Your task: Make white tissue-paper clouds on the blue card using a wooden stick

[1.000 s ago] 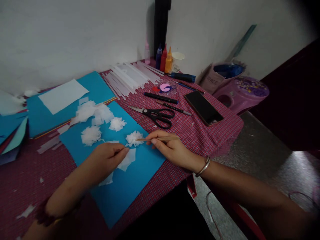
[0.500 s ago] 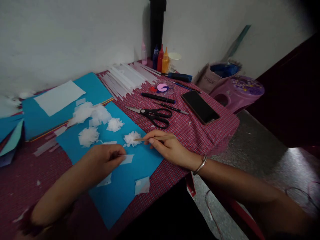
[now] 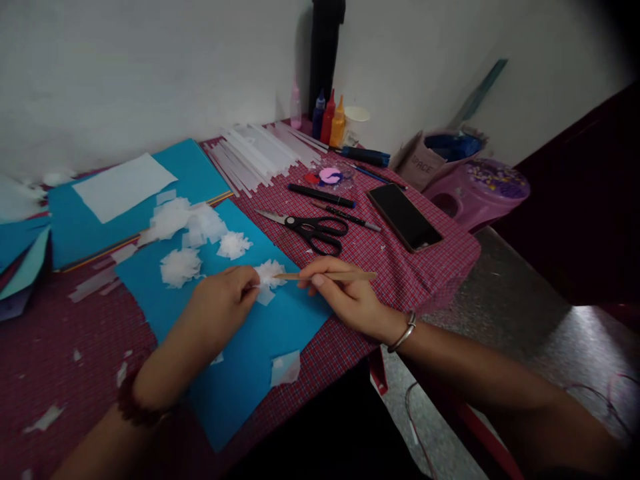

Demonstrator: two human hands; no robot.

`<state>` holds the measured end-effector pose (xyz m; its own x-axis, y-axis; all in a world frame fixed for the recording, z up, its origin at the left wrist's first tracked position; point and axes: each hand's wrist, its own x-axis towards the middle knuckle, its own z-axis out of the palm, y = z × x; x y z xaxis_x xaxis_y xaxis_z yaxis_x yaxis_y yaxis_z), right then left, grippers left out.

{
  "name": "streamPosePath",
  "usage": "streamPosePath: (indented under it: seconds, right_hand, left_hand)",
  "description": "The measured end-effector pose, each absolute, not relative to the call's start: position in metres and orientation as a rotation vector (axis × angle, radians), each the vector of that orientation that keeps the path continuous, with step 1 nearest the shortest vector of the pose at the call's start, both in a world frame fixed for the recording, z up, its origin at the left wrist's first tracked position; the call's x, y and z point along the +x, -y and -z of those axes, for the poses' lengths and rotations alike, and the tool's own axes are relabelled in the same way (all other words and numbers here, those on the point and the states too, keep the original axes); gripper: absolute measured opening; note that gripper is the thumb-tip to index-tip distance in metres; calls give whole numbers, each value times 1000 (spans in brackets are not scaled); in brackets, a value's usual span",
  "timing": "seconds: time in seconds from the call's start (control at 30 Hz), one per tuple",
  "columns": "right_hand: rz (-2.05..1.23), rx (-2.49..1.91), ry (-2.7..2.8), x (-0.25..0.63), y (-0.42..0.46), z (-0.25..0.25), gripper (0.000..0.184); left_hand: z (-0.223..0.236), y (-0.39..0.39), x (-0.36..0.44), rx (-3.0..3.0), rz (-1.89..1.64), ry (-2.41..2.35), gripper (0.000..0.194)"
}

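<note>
My right hand (image 3: pixel 345 293) grips a thin wooden stick (image 3: pixel 360 276) between thumb and fingers. The stick's tip rests at a fluffy white paper pompom (image 3: pixel 271 272) on a blue sheet (image 3: pixel 240 393). My left hand (image 3: pixel 227 297) is closed at the pompom's left side, its fingertips pinching a small white paper square (image 3: pixel 265 295) that shows just below the pompom. Farther left on the sheet are a smaller white pompom (image 3: pixel 234 245) and a bigger one (image 3: pixel 181 268). Another white paper square (image 3: pixel 286 369) lies near the sheet's lower right edge.
Black-handled scissors (image 3: pixel 315 230), a marker (image 3: pixel 321 195) and a phone (image 3: pixel 404 217) lie on the checked cloth. Behind them are white paper strips (image 3: pixel 260 157), a paint palette (image 3: pixel 330 176) and a red paint bottle (image 3: pixel 327 120). Loose white paper squares (image 3: pixel 204 223) are heaped at left.
My left hand has moved up and right, bringing the paper square against the pompom. The stick in my right hand still points at the pompom. The whole view has shifted slightly.
</note>
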<state>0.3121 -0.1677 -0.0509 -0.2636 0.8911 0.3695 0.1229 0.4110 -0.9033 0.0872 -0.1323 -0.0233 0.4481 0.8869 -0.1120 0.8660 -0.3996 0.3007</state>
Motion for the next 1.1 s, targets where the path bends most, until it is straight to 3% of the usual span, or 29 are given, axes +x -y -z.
streamPosePath:
  seconds: [0.37,0.53,0.67,0.8,1.1]
  right_hand:
    - [-771,-789,2150,305,167,53,21]
    - [-663,-834,2282,305,169,52,21]
    - [-501,-816,2451,306,172,47,22]
    - [-302,-761,2684,306,175,46,19]
    - [-164,-792,2735,304,177,48,21]
  left_hand:
    - [23,132,90,2388,-90,-1536,14]
    - [11,158,95,2514,187,-1646,24]
    - [13,200,97,2698,433,-1409,31]
    - [28,231,94,2878,484,-1351,51]
    - [35,236,94,3020,489,-1320,52]
